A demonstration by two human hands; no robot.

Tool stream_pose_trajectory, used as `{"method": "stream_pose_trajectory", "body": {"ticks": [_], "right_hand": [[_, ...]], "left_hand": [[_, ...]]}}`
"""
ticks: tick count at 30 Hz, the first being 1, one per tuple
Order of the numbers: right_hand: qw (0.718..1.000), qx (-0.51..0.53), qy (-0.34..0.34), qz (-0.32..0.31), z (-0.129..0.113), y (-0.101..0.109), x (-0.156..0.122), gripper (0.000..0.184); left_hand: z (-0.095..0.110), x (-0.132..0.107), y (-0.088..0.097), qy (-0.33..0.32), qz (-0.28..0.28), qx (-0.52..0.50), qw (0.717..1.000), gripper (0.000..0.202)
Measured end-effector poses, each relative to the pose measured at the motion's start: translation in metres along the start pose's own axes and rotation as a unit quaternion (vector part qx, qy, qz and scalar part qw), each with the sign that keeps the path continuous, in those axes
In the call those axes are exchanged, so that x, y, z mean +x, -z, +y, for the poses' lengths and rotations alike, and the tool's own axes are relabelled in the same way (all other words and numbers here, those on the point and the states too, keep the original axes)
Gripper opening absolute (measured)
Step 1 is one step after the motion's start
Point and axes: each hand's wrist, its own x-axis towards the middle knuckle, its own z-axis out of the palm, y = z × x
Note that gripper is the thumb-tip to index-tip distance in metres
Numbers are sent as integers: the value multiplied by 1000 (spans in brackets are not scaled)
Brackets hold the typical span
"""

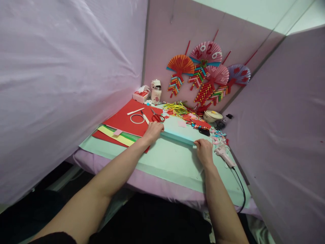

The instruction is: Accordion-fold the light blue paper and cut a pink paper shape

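A long, narrow strip of folded light-blue paper point(178, 137) stretches between my two hands, low over the pale green table cover. Its left end is pinched by my left hand point(153, 131), whose fingers are closed near the red scissors point(157, 117). At the other end, my right hand point(203, 149) grips the strip between thumb and fingers. Just beyond my left hand lie a red paper sheet point(122, 118), a roll of tape point(137, 118), a white pen point(135, 111) and a white-handled craft knife point(145, 118).
A glue gun point(224, 157) with a black cable lies at the right. Behind are yellow cords point(177, 110), a lidded bowl point(212, 116), a bottle point(156, 92) and a tissue pack point(141, 94). Paper scraps point(218, 137) litter the right side. Paper fans point(205, 53) hang on the wall.
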Motion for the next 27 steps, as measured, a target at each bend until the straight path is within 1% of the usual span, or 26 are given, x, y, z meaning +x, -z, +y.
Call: {"method": "stream_pose_trajectory", "body": {"ticks": [5, 8, 11, 14, 15, 17, 18, 19, 20, 21, 22, 24, 25, 27], "right_hand": [[999, 39, -20, 12, 3, -1, 1, 35], [999, 32, -33, 25, 2, 1, 1, 35], [999, 24, -30, 31, 0, 2, 1, 35], [996, 50, -52, 47, -1, 4, 3, 35], [994, 67, -67, 62, -2, 5, 3, 37], [984, 100, -110, 102, -3, 8, 4, 42], [977, 122, -137, 112, -6, 9, 3, 45], [968, 154, -166, 108, -9, 10, 3, 48], [957, 196, -194, 86, -12, 11, 2, 51], [942, 251, -219, 47, -17, 10, 2, 54], [918, 314, -240, 1, -22, 9, 1, 57], [852, 437, -278, -70, -32, 5, 1, 62], [816, 486, -302, -88, -35, 2, 1, 61], [751, 547, -358, -90, -40, -3, 3, 51]], "left_hand": [[-1, 1, -3, 9, 9, -4, 1000, 14], [-2, 1, -3, 7, 19, -1, 1000, 14], [-2, 1, -1, 6, 21, 3, 1000, 12], [-2, 0, 1, 7, 30, -3, 1000, 12], [-1, 0, 1, 9, 42, -5, 999, 13], [4, -2, 3, 9, 85, -6, 996, 13], [8, -3, 3, 3, 113, -3, 994, 14], [13, -4, 4, -10, 138, 2, 990, 16], [19, -6, 3, -30, 158, 10, 987, 18], [27, -8, 3, -56, 167, 20, 984, 20], [34, -10, 1, -85, 167, 33, 982, 21], [49, -13, -2, -137, 149, 66, 977, 23], [55, -15, -4, -158, 131, 82, 975, 23], [65, -17, -8, -187, 89, 101, 973, 22]]}}
